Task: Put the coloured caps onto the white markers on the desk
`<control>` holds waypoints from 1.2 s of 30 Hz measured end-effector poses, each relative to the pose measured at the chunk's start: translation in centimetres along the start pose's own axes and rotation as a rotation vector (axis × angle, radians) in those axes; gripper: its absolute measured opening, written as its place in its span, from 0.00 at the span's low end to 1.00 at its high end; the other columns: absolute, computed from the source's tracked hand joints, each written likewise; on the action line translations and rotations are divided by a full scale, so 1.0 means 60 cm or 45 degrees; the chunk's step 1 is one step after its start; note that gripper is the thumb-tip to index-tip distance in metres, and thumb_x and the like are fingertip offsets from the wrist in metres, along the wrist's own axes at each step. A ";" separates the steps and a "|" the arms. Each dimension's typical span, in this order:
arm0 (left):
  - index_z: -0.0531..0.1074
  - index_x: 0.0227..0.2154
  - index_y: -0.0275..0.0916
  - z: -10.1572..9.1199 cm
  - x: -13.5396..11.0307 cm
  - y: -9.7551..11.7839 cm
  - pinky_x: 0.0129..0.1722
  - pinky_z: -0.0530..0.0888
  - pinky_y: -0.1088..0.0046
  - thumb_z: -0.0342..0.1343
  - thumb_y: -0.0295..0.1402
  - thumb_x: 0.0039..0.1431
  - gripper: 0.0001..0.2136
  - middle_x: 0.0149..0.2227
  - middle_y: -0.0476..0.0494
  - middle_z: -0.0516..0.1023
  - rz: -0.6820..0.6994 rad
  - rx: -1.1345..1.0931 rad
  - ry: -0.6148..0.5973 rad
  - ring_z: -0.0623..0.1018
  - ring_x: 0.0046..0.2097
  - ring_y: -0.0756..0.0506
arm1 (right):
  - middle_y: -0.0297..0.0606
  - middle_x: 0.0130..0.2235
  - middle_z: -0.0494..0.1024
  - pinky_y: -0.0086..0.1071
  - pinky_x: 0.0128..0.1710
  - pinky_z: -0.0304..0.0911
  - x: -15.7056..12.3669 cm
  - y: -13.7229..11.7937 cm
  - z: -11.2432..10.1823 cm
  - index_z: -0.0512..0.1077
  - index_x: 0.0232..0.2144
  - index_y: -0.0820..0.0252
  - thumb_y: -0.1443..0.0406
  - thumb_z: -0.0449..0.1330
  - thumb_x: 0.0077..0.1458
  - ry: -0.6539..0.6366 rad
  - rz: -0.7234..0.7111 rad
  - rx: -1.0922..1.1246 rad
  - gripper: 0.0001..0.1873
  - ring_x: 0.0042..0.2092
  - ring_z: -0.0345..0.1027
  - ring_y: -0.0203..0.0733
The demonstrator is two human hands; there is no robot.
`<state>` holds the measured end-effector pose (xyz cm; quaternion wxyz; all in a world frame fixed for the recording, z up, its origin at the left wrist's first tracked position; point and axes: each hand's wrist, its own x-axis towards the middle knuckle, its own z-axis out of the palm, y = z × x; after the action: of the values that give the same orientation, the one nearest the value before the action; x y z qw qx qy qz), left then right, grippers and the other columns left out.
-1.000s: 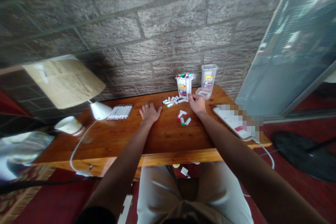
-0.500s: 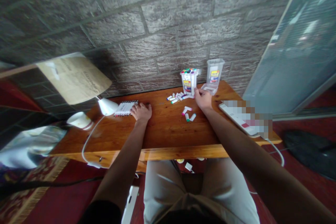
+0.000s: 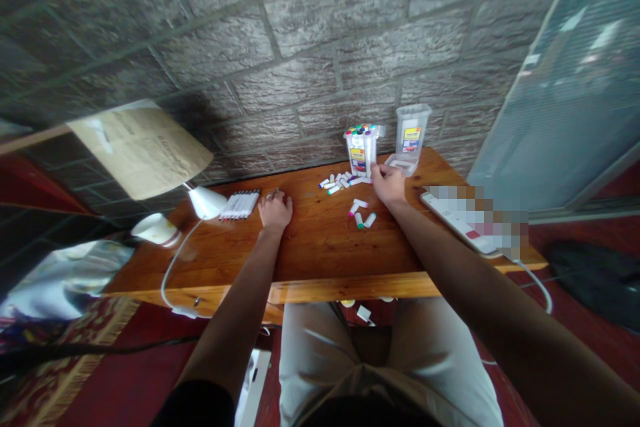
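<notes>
My left hand [image 3: 276,211] rests on the table, palm down, its fingers loosely bent and apart, with nothing visible in them. Just left of it lies a row of white markers [image 3: 240,205] side by side. My right hand [image 3: 389,185] is closed, its fingertips pinched beside a clear container of markers [image 3: 361,152] with coloured ends up. Whatever those fingertips hold is too small to make out. A heap of small white caps with coloured ends [image 3: 343,180] lies in front of the container. Several more caps [image 3: 359,219] lie nearer me.
An open clear container [image 3: 413,130] stands behind my right hand, its lid [image 3: 403,163] folded down forward. A partly blurred tablet [image 3: 457,220] lies at the right. On the left are a lamp [image 3: 205,203], its cord and a paper cup [image 3: 157,230]. A brick wall backs the table.
My left hand has drawn right, off the row of markers, and its fingers have bent. My right hand stays by the marker container. The view has shifted slightly.
</notes>
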<state>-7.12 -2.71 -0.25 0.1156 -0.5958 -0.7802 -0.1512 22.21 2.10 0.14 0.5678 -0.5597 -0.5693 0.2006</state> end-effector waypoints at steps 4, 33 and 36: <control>0.75 0.52 0.39 -0.004 0.002 0.002 0.57 0.68 0.62 0.43 0.24 0.63 0.20 0.54 0.37 0.78 0.124 -0.044 -0.017 0.75 0.55 0.38 | 0.36 0.19 0.71 0.32 0.31 0.57 -0.001 0.001 0.002 0.68 0.16 0.59 0.53 0.54 0.59 0.002 -0.005 -0.005 0.24 0.28 0.65 0.40; 0.78 0.45 0.39 0.019 0.014 -0.032 0.58 0.72 0.62 0.55 0.29 0.57 0.14 0.50 0.41 0.81 -0.055 -0.441 0.069 0.78 0.54 0.40 | 0.40 0.41 0.82 0.36 0.49 0.68 0.004 0.014 0.012 0.79 0.42 0.58 0.66 0.61 0.54 -0.254 0.084 -0.206 0.12 0.43 0.76 0.43; 0.77 0.48 0.40 0.021 0.013 -0.033 0.58 0.71 0.55 0.57 0.33 0.57 0.16 0.51 0.39 0.80 -0.186 -0.355 0.089 0.76 0.57 0.35 | 0.40 0.44 0.83 0.37 0.52 0.67 0.004 0.017 0.014 0.80 0.40 0.58 0.67 0.60 0.54 -0.316 0.035 -0.215 0.12 0.45 0.76 0.45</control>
<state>-9.25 -2.05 -1.35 0.0475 -0.5421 -0.7884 -0.2868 21.96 2.91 -0.87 0.4413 -0.5840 -0.6423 0.2273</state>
